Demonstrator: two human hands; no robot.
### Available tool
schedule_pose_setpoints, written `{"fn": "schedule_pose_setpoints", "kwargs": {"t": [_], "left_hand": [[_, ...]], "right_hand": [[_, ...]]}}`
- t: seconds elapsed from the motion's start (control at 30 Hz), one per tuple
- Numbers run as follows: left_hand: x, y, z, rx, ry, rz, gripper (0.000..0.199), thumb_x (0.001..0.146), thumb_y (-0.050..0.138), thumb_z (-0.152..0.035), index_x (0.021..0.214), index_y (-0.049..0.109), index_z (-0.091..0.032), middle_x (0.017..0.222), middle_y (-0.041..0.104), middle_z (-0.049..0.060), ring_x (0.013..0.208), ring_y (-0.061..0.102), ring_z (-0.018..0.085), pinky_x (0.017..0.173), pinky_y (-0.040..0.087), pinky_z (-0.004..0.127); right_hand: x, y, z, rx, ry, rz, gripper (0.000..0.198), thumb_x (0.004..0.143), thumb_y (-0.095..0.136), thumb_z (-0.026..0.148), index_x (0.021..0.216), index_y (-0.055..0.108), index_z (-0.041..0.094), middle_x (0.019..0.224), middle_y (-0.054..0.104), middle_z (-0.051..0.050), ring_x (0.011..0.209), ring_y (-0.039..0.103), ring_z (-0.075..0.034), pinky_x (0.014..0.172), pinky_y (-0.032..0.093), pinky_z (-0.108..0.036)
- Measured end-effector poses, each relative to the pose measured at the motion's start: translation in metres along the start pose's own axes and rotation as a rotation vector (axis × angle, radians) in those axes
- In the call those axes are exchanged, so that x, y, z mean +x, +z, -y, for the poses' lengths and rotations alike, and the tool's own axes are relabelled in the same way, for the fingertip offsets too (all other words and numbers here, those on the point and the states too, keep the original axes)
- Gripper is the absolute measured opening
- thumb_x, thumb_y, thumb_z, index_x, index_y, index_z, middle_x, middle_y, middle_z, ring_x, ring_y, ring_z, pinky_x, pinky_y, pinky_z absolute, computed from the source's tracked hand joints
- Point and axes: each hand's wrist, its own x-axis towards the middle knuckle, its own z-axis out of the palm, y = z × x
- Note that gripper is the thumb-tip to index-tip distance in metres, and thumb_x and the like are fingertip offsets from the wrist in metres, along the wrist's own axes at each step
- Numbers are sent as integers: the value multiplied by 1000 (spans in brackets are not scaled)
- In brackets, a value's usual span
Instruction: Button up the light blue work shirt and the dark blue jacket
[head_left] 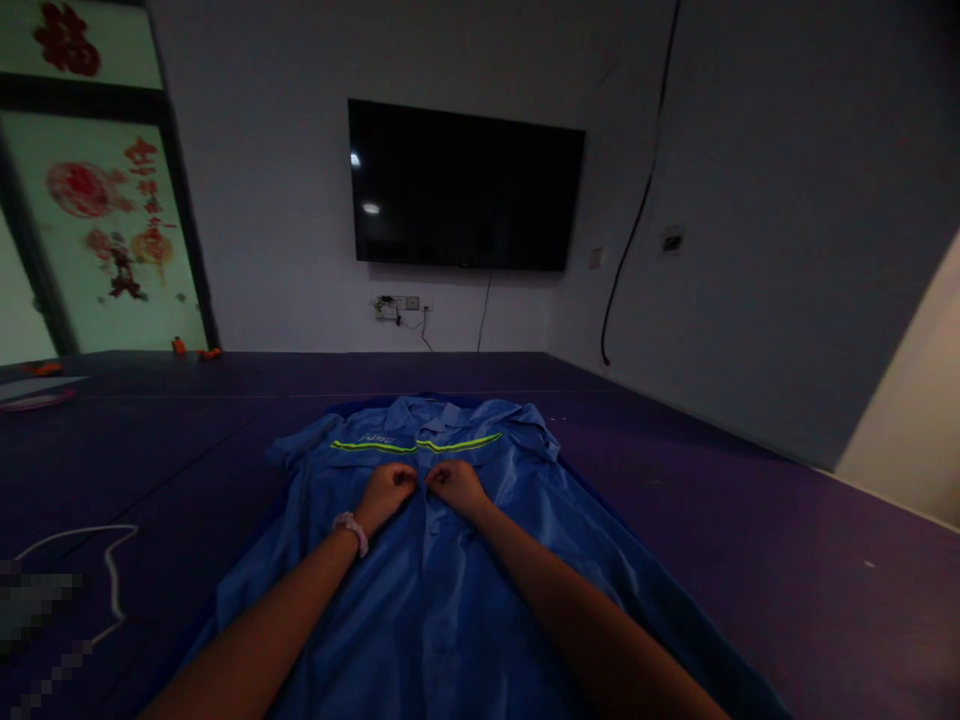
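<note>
1. Nearest, the blue shirt (442,600) lies spread out front side up on the purple floor (712,500), directly before the person; its lower part runs out of view at the bottom edge, between the two bare forearms.
2. At the near left, a white cable (116,575) bends across the floor, beside a pixelated grey patch that cannot be made out.
3. The left hand (390,490), with a pale pink scrunchie (351,532) around its wrist, is at the shirt's front opening, fingers curled in toward the thumb.
4. The right hand (456,486) faces it just across the opening, fingers likewise bent, tips down at the cloth. The dim light hides whether either hand pinches fabric.
5. Just beyond the hands, yellow-green stripes (459,443) cross the chest, with pale lettering above the left one; the collar (424,412) points away from the person.
6. Farther left, a pink item (37,401) lies on the floor near small orange objects (178,346), some beside a glass door (105,240) with red decorations.
7. At the back, a dark television (465,185) hangs above wall sockets (412,303); a black cable (641,210) hangs down the right wall.
</note>
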Motion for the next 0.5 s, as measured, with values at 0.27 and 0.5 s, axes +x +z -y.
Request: {"fn": "schedule_pose_setpoints", "kwargs": {"t": [0.27,0.5], "left_hand": [[1,3,1,59,29,-32,17,61,51,-15,72,64,-14,73,65,4,69,59,16,68,46,27],[1,2,-1,225,69,1,11,63,49,-15,64,60,-14,64,62,3,62,57,15,60,43,25]], "right_hand": [[-1,0,1,-78,-19,19,9,71,58,17,74,65,19,67,65,0,60,58,-12,52,39,-19],[-1,-1,2,-88,-12,16,8,72,57,16,75,64,18,67,64,-1,59,57,-11,53,38,-19]]}}
